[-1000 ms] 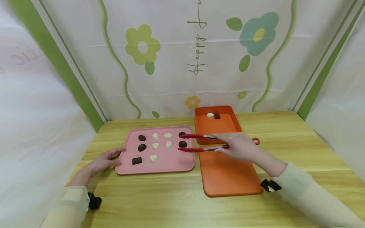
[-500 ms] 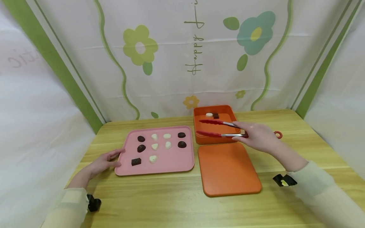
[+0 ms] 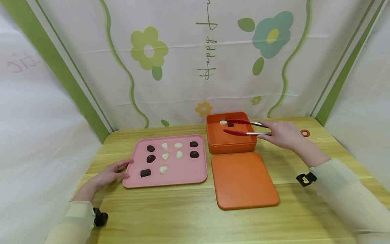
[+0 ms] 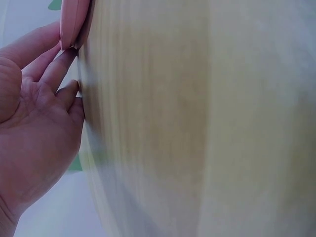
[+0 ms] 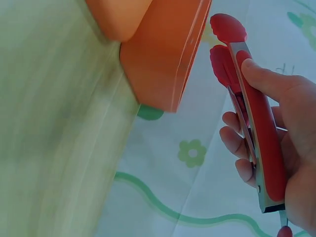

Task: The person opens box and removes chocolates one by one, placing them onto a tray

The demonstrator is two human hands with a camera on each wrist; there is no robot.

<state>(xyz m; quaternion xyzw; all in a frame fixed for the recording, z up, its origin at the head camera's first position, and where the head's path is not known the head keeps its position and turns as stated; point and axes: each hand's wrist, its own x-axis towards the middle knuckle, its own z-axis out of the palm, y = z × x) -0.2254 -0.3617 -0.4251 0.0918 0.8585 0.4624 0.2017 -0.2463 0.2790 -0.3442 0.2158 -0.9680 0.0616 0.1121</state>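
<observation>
My right hand (image 3: 284, 135) grips red-tipped metal tongs (image 5: 264, 143), thumb on one arm and fingers curled round the other. The tongs' spread tips hang over the orange box (image 3: 231, 149), with no piece between them. Inside the box, a white oval chocolate (image 3: 223, 122) lies beside a dark square chocolate (image 3: 230, 124), which the upper tip partly overlaps. On the left, my left hand (image 3: 111, 173) holds the edge of the pink tray (image 3: 186, 174) between thumb and fingers. Dark chocolates (image 3: 151, 158) and white chocolates (image 3: 163, 170) lie in short columns on that tray.
An orange lid (image 3: 245, 181) lies flat on the wooden table (image 3: 170, 213), right in front of the box. Behind the table's far edge hangs a white curtain (image 3: 182, 74) with printed flowers, and more sheeting closes in both sides.
The right hand has moved the tongs from over the tray's right edge up and right, across to the box. The left hand stays at the tray, and the chocolates have not moved.
</observation>
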